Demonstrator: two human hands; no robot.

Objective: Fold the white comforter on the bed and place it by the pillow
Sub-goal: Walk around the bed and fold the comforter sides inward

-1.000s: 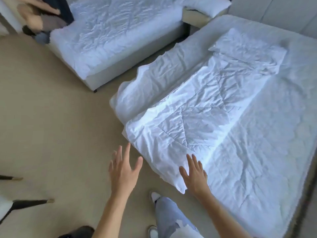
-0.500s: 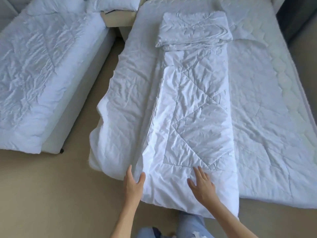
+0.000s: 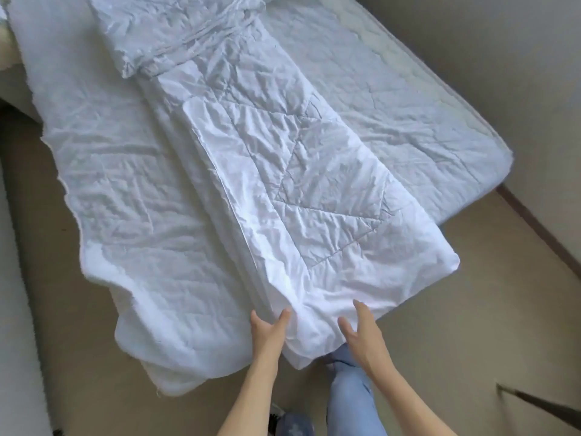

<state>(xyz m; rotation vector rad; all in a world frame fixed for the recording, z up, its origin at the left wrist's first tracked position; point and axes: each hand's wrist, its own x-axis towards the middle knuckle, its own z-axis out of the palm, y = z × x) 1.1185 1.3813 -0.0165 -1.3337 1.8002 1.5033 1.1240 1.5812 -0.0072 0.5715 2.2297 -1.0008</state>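
The white comforter (image 3: 308, 196) lies as a long narrow strip down the middle of the bed (image 3: 424, 99), its near end hanging over the foot edge. A white pillow (image 3: 176, 23) rests across its far end at the head of the bed. My left hand (image 3: 267, 332) is at the strip's near left corner, thumb and fingers spread against the cloth. My right hand (image 3: 361, 332) lies on the near end a little to the right, fingers apart. Neither hand visibly grips the fabric.
A loose white sheet (image 3: 132, 215) hangs off the bed's left side onto the beige floor (image 3: 471, 309). My jeans leg (image 3: 352, 398) stands below the comforter's end. A wall with a brown skirting board (image 3: 540, 228) runs along the right.
The view has swung from the bed's corner to its foot. Both hands went from hovering in the air to resting on the comforter's near end.
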